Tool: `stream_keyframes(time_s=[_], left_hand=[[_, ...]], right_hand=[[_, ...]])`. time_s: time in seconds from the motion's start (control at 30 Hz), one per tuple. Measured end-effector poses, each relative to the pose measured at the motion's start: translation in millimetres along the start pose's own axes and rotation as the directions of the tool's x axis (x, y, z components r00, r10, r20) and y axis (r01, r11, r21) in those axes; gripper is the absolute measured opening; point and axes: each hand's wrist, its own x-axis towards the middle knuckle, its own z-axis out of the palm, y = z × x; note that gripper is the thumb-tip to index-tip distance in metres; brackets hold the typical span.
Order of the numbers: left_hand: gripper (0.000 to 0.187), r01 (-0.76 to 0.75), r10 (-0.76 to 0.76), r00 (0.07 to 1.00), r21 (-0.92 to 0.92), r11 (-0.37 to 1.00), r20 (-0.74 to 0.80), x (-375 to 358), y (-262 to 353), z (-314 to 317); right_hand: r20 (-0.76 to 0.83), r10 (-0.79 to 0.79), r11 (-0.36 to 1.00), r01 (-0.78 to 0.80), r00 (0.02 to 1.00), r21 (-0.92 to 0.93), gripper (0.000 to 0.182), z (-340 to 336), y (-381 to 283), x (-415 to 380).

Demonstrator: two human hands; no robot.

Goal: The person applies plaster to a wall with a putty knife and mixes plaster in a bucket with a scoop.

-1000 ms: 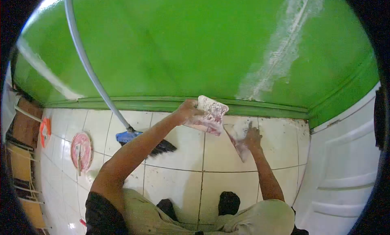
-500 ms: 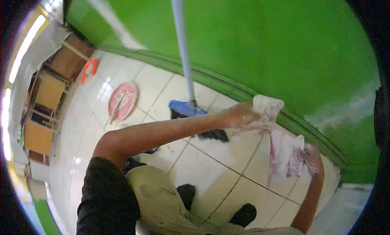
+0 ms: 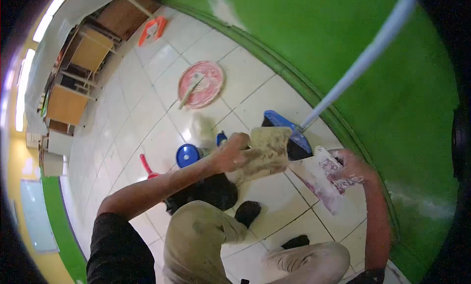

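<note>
My left hand [image 3: 234,154] grips a flat, beige putty spreader [image 3: 271,147] with dark smears on its face. To its right, my right hand [image 3: 349,167] is closed on a second spreader [image 3: 321,183], its pale blade streaked with white putty and reddish-purple stains. White paste coats the fingers of that hand. The two tools are close together above the tiled floor, the left one's edge near the other's corner. Just behind them stands a broom with a blue head [image 3: 282,122] and dark bristles.
A green wall [image 3: 314,43] with pale putty patches rises on the right. On the floor are a red putty-smeared lid [image 3: 208,70] with a scraper [image 3: 190,91] on it, a blue round lid [image 3: 187,155], a red handle [image 3: 145,164] and an orange dustpan [image 3: 153,31]. Desks [image 3: 68,105] line the far left.
My view has swung, bringing the blue lid and red handle into sight. My left hand has drawn its spreader back from the wall base, and its flat face now shows.
</note>
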Motion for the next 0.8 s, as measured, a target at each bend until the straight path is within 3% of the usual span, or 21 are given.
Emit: stream_keyframes(time_s=[0.03, 0.07, 0.1, 0.17, 0.23, 0.27, 0.3, 0.37, 0.43, 0.5, 0.53, 0.63, 0.67, 0.7, 0.77, 0.8], left_hand=[[0.032, 0.023, -0.023, 1.0, -0.009, 1.0, -0.013, -15, -1, -15], [0.031, 0.297, -0.319, 0.947, -0.291, 0.909, -0.031, -30, -1, -29], [0.031, 0.504, -0.58, 0.814, -0.539, 0.675, 0.034, -44, 10, -44], [0.03, 0.573, -0.64, 0.765, -0.536, 0.62, 0.078, -67, 19, -71], [0.041, 0.392, -0.751, 0.66, -0.836, 0.385, -0.036, -95, 31, -83], [0.052, 0.293, -0.72, 0.69, -0.88, 0.374, -0.077, -114, 18, -74], [0.052, 0.288, -0.729, 0.68, -0.887, 0.362, -0.078, -130, 23, -78], [0.057, 0.146, -0.83, 0.558, -0.986, 0.084, 0.011, -152, 39, -87], [0.055, 0.105, -0.839, 0.543, -0.994, 0.039, 0.024, -179, 48, -84], [0.049, 0.031, -0.888, 0.447, -0.993, -0.112, 0.114, -198, 73, -89], [0.048, -0.057, -0.889, 0.444, -0.987, -0.151, 0.111, -204, 90, -93], [0.05, -0.144, -0.892, 0.43, -0.964, -0.223, 0.142, -206, 128, -110], [0.049, -0.182, -0.895, 0.438, -0.967, -0.18, 0.084, -202, 141, -121], [0.049, -0.2, -0.896, 0.438, -0.964, -0.177, 0.074, -197, 154, -134], [0.048, -0.341, -0.94, 0.338, -0.925, -0.166, 0.044, -190, 179, -153], [0.051, -0.388, -0.958, 0.287, -0.915, -0.116, 0.0, -190, 178, -145]], right_hand=[[0.024, 0.001, 1.0, -0.001, 1.0, -0.013, 0.055, 5, -15, 8], [0.006, 0.05, 0.999, -0.05, 0.999, -0.014, 0.042, 11, -31, 14], [-0.011, 0.093, 0.996, -0.093, 0.996, -0.009, 0.029, 19, -40, 16], [-0.011, 0.035, 0.997, -0.036, 0.999, -0.072, 0.024, 34, -56, 29], [-0.188, -0.083, 0.982, 0.048, 0.979, -0.184, 0.027, 50, -86, 30], [-0.284, -0.172, 0.98, 0.133, 0.943, -0.151, 0.025, 63, -79, 39], [-0.268, -0.171, 0.978, 0.131, 0.948, -0.161, 0.025, 69, -98, 35], [-0.359, -0.107, 0.992, 0.125, 0.927, 0.028, 0.023, 80, -141, 29], [-0.341, -0.115, 0.993, 0.118, 0.933, -0.011, 0.02, 92, -184, 18], [-0.332, -0.423, 0.899, 0.346, 0.843, -0.268, 0.019, 106, -214, 7], [-0.298, -0.44, 0.893, 0.379, 0.847, -0.241, 0.024, 115, -221, 8], [-0.213, -0.304, 0.941, 0.258, 0.928, -0.22, 0.032, 123, -272, -4], [-0.225, -0.392, 0.92, 0.371, 0.892, -0.129, 0.038, 131, -260, 9], [-0.217, -0.401, 0.915, 0.377, 0.89, -0.145, 0.038, 132, -271, 6], [-0.168, -0.475, 0.877, 0.45, 0.864, -0.169, 0.038, 144, -296, -7], [-0.123, -0.383, 0.9, 0.34, 0.915, -0.273, 0.029, 149, -304, -19]])
